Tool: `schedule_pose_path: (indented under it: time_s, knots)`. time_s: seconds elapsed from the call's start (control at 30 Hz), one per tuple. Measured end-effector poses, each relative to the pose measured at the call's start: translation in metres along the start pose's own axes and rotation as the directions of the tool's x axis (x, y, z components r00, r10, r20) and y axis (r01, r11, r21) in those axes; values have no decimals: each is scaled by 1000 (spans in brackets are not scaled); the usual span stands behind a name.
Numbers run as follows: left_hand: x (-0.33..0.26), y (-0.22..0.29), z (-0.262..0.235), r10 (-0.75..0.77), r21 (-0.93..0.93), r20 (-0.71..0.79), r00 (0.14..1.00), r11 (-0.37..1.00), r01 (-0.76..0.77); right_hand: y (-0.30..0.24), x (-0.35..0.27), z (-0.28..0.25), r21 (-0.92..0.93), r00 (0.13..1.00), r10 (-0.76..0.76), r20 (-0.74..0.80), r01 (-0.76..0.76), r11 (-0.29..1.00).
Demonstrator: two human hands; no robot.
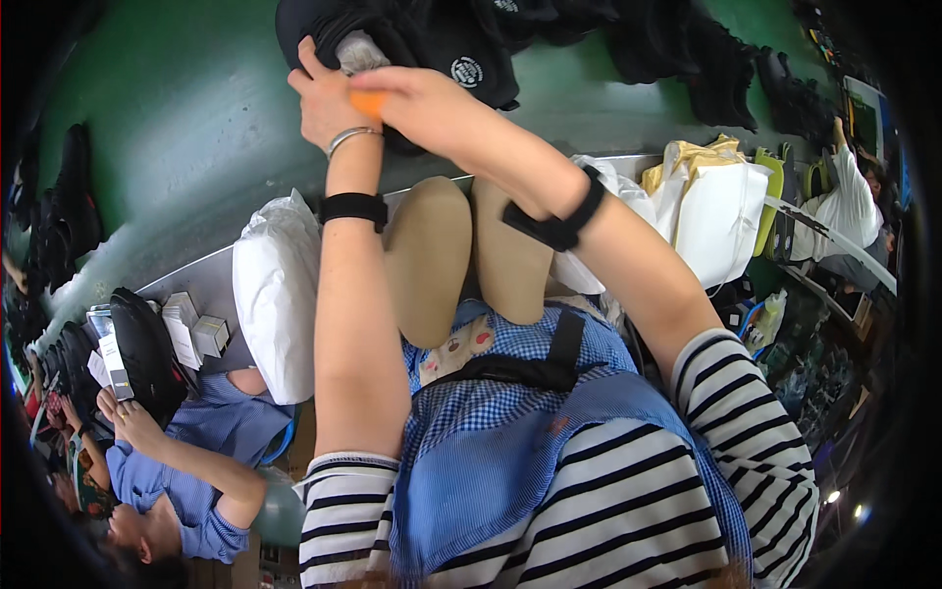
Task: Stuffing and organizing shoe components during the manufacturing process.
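Observation:
At the far edge of the view, a black shoe lies on the green table, with pale grey stuffing showing in its opening. My left hand is against the near side of this shoe, its fingers curled on the edge. Just right of it, my right hand is closed around an orange object; most of that object is hidden and its kind cannot be made out. Beside them is another black shoe with a round white print.
More black shoes line the green tabletop to the right. White bags flank my knees. At left, a co-worker's hand holds a card near a black shoe and small white boxes.

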State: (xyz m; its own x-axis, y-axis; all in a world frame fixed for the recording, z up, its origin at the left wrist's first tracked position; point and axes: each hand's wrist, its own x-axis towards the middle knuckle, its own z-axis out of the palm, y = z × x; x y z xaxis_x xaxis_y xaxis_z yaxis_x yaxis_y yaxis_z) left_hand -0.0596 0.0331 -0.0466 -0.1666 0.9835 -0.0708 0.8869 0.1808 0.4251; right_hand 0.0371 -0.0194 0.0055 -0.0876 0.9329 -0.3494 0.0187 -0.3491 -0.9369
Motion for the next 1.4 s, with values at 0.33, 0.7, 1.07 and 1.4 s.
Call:
schedule_pose_path:
  time_s: [0.33,0.7,1.07,1.4]
  knots:
    - [-85,37,-72,592,-353,-61,803,740,-572,43,-139,-75,-851,998,-22,-58,-38,523]
    - [-116,19,11,439,-431,898,25,867,251,35,-184,-59,-681,974,-210,-91,93,726]
    - [-76,0,56,405,-409,912,68,911,57,22,-189,-46,-421,990,-122,-72,80,903]
    - [-142,68,-64,422,-361,906,27,739,569,-12,-218,-123,-31,961,-67,-270,61,998]
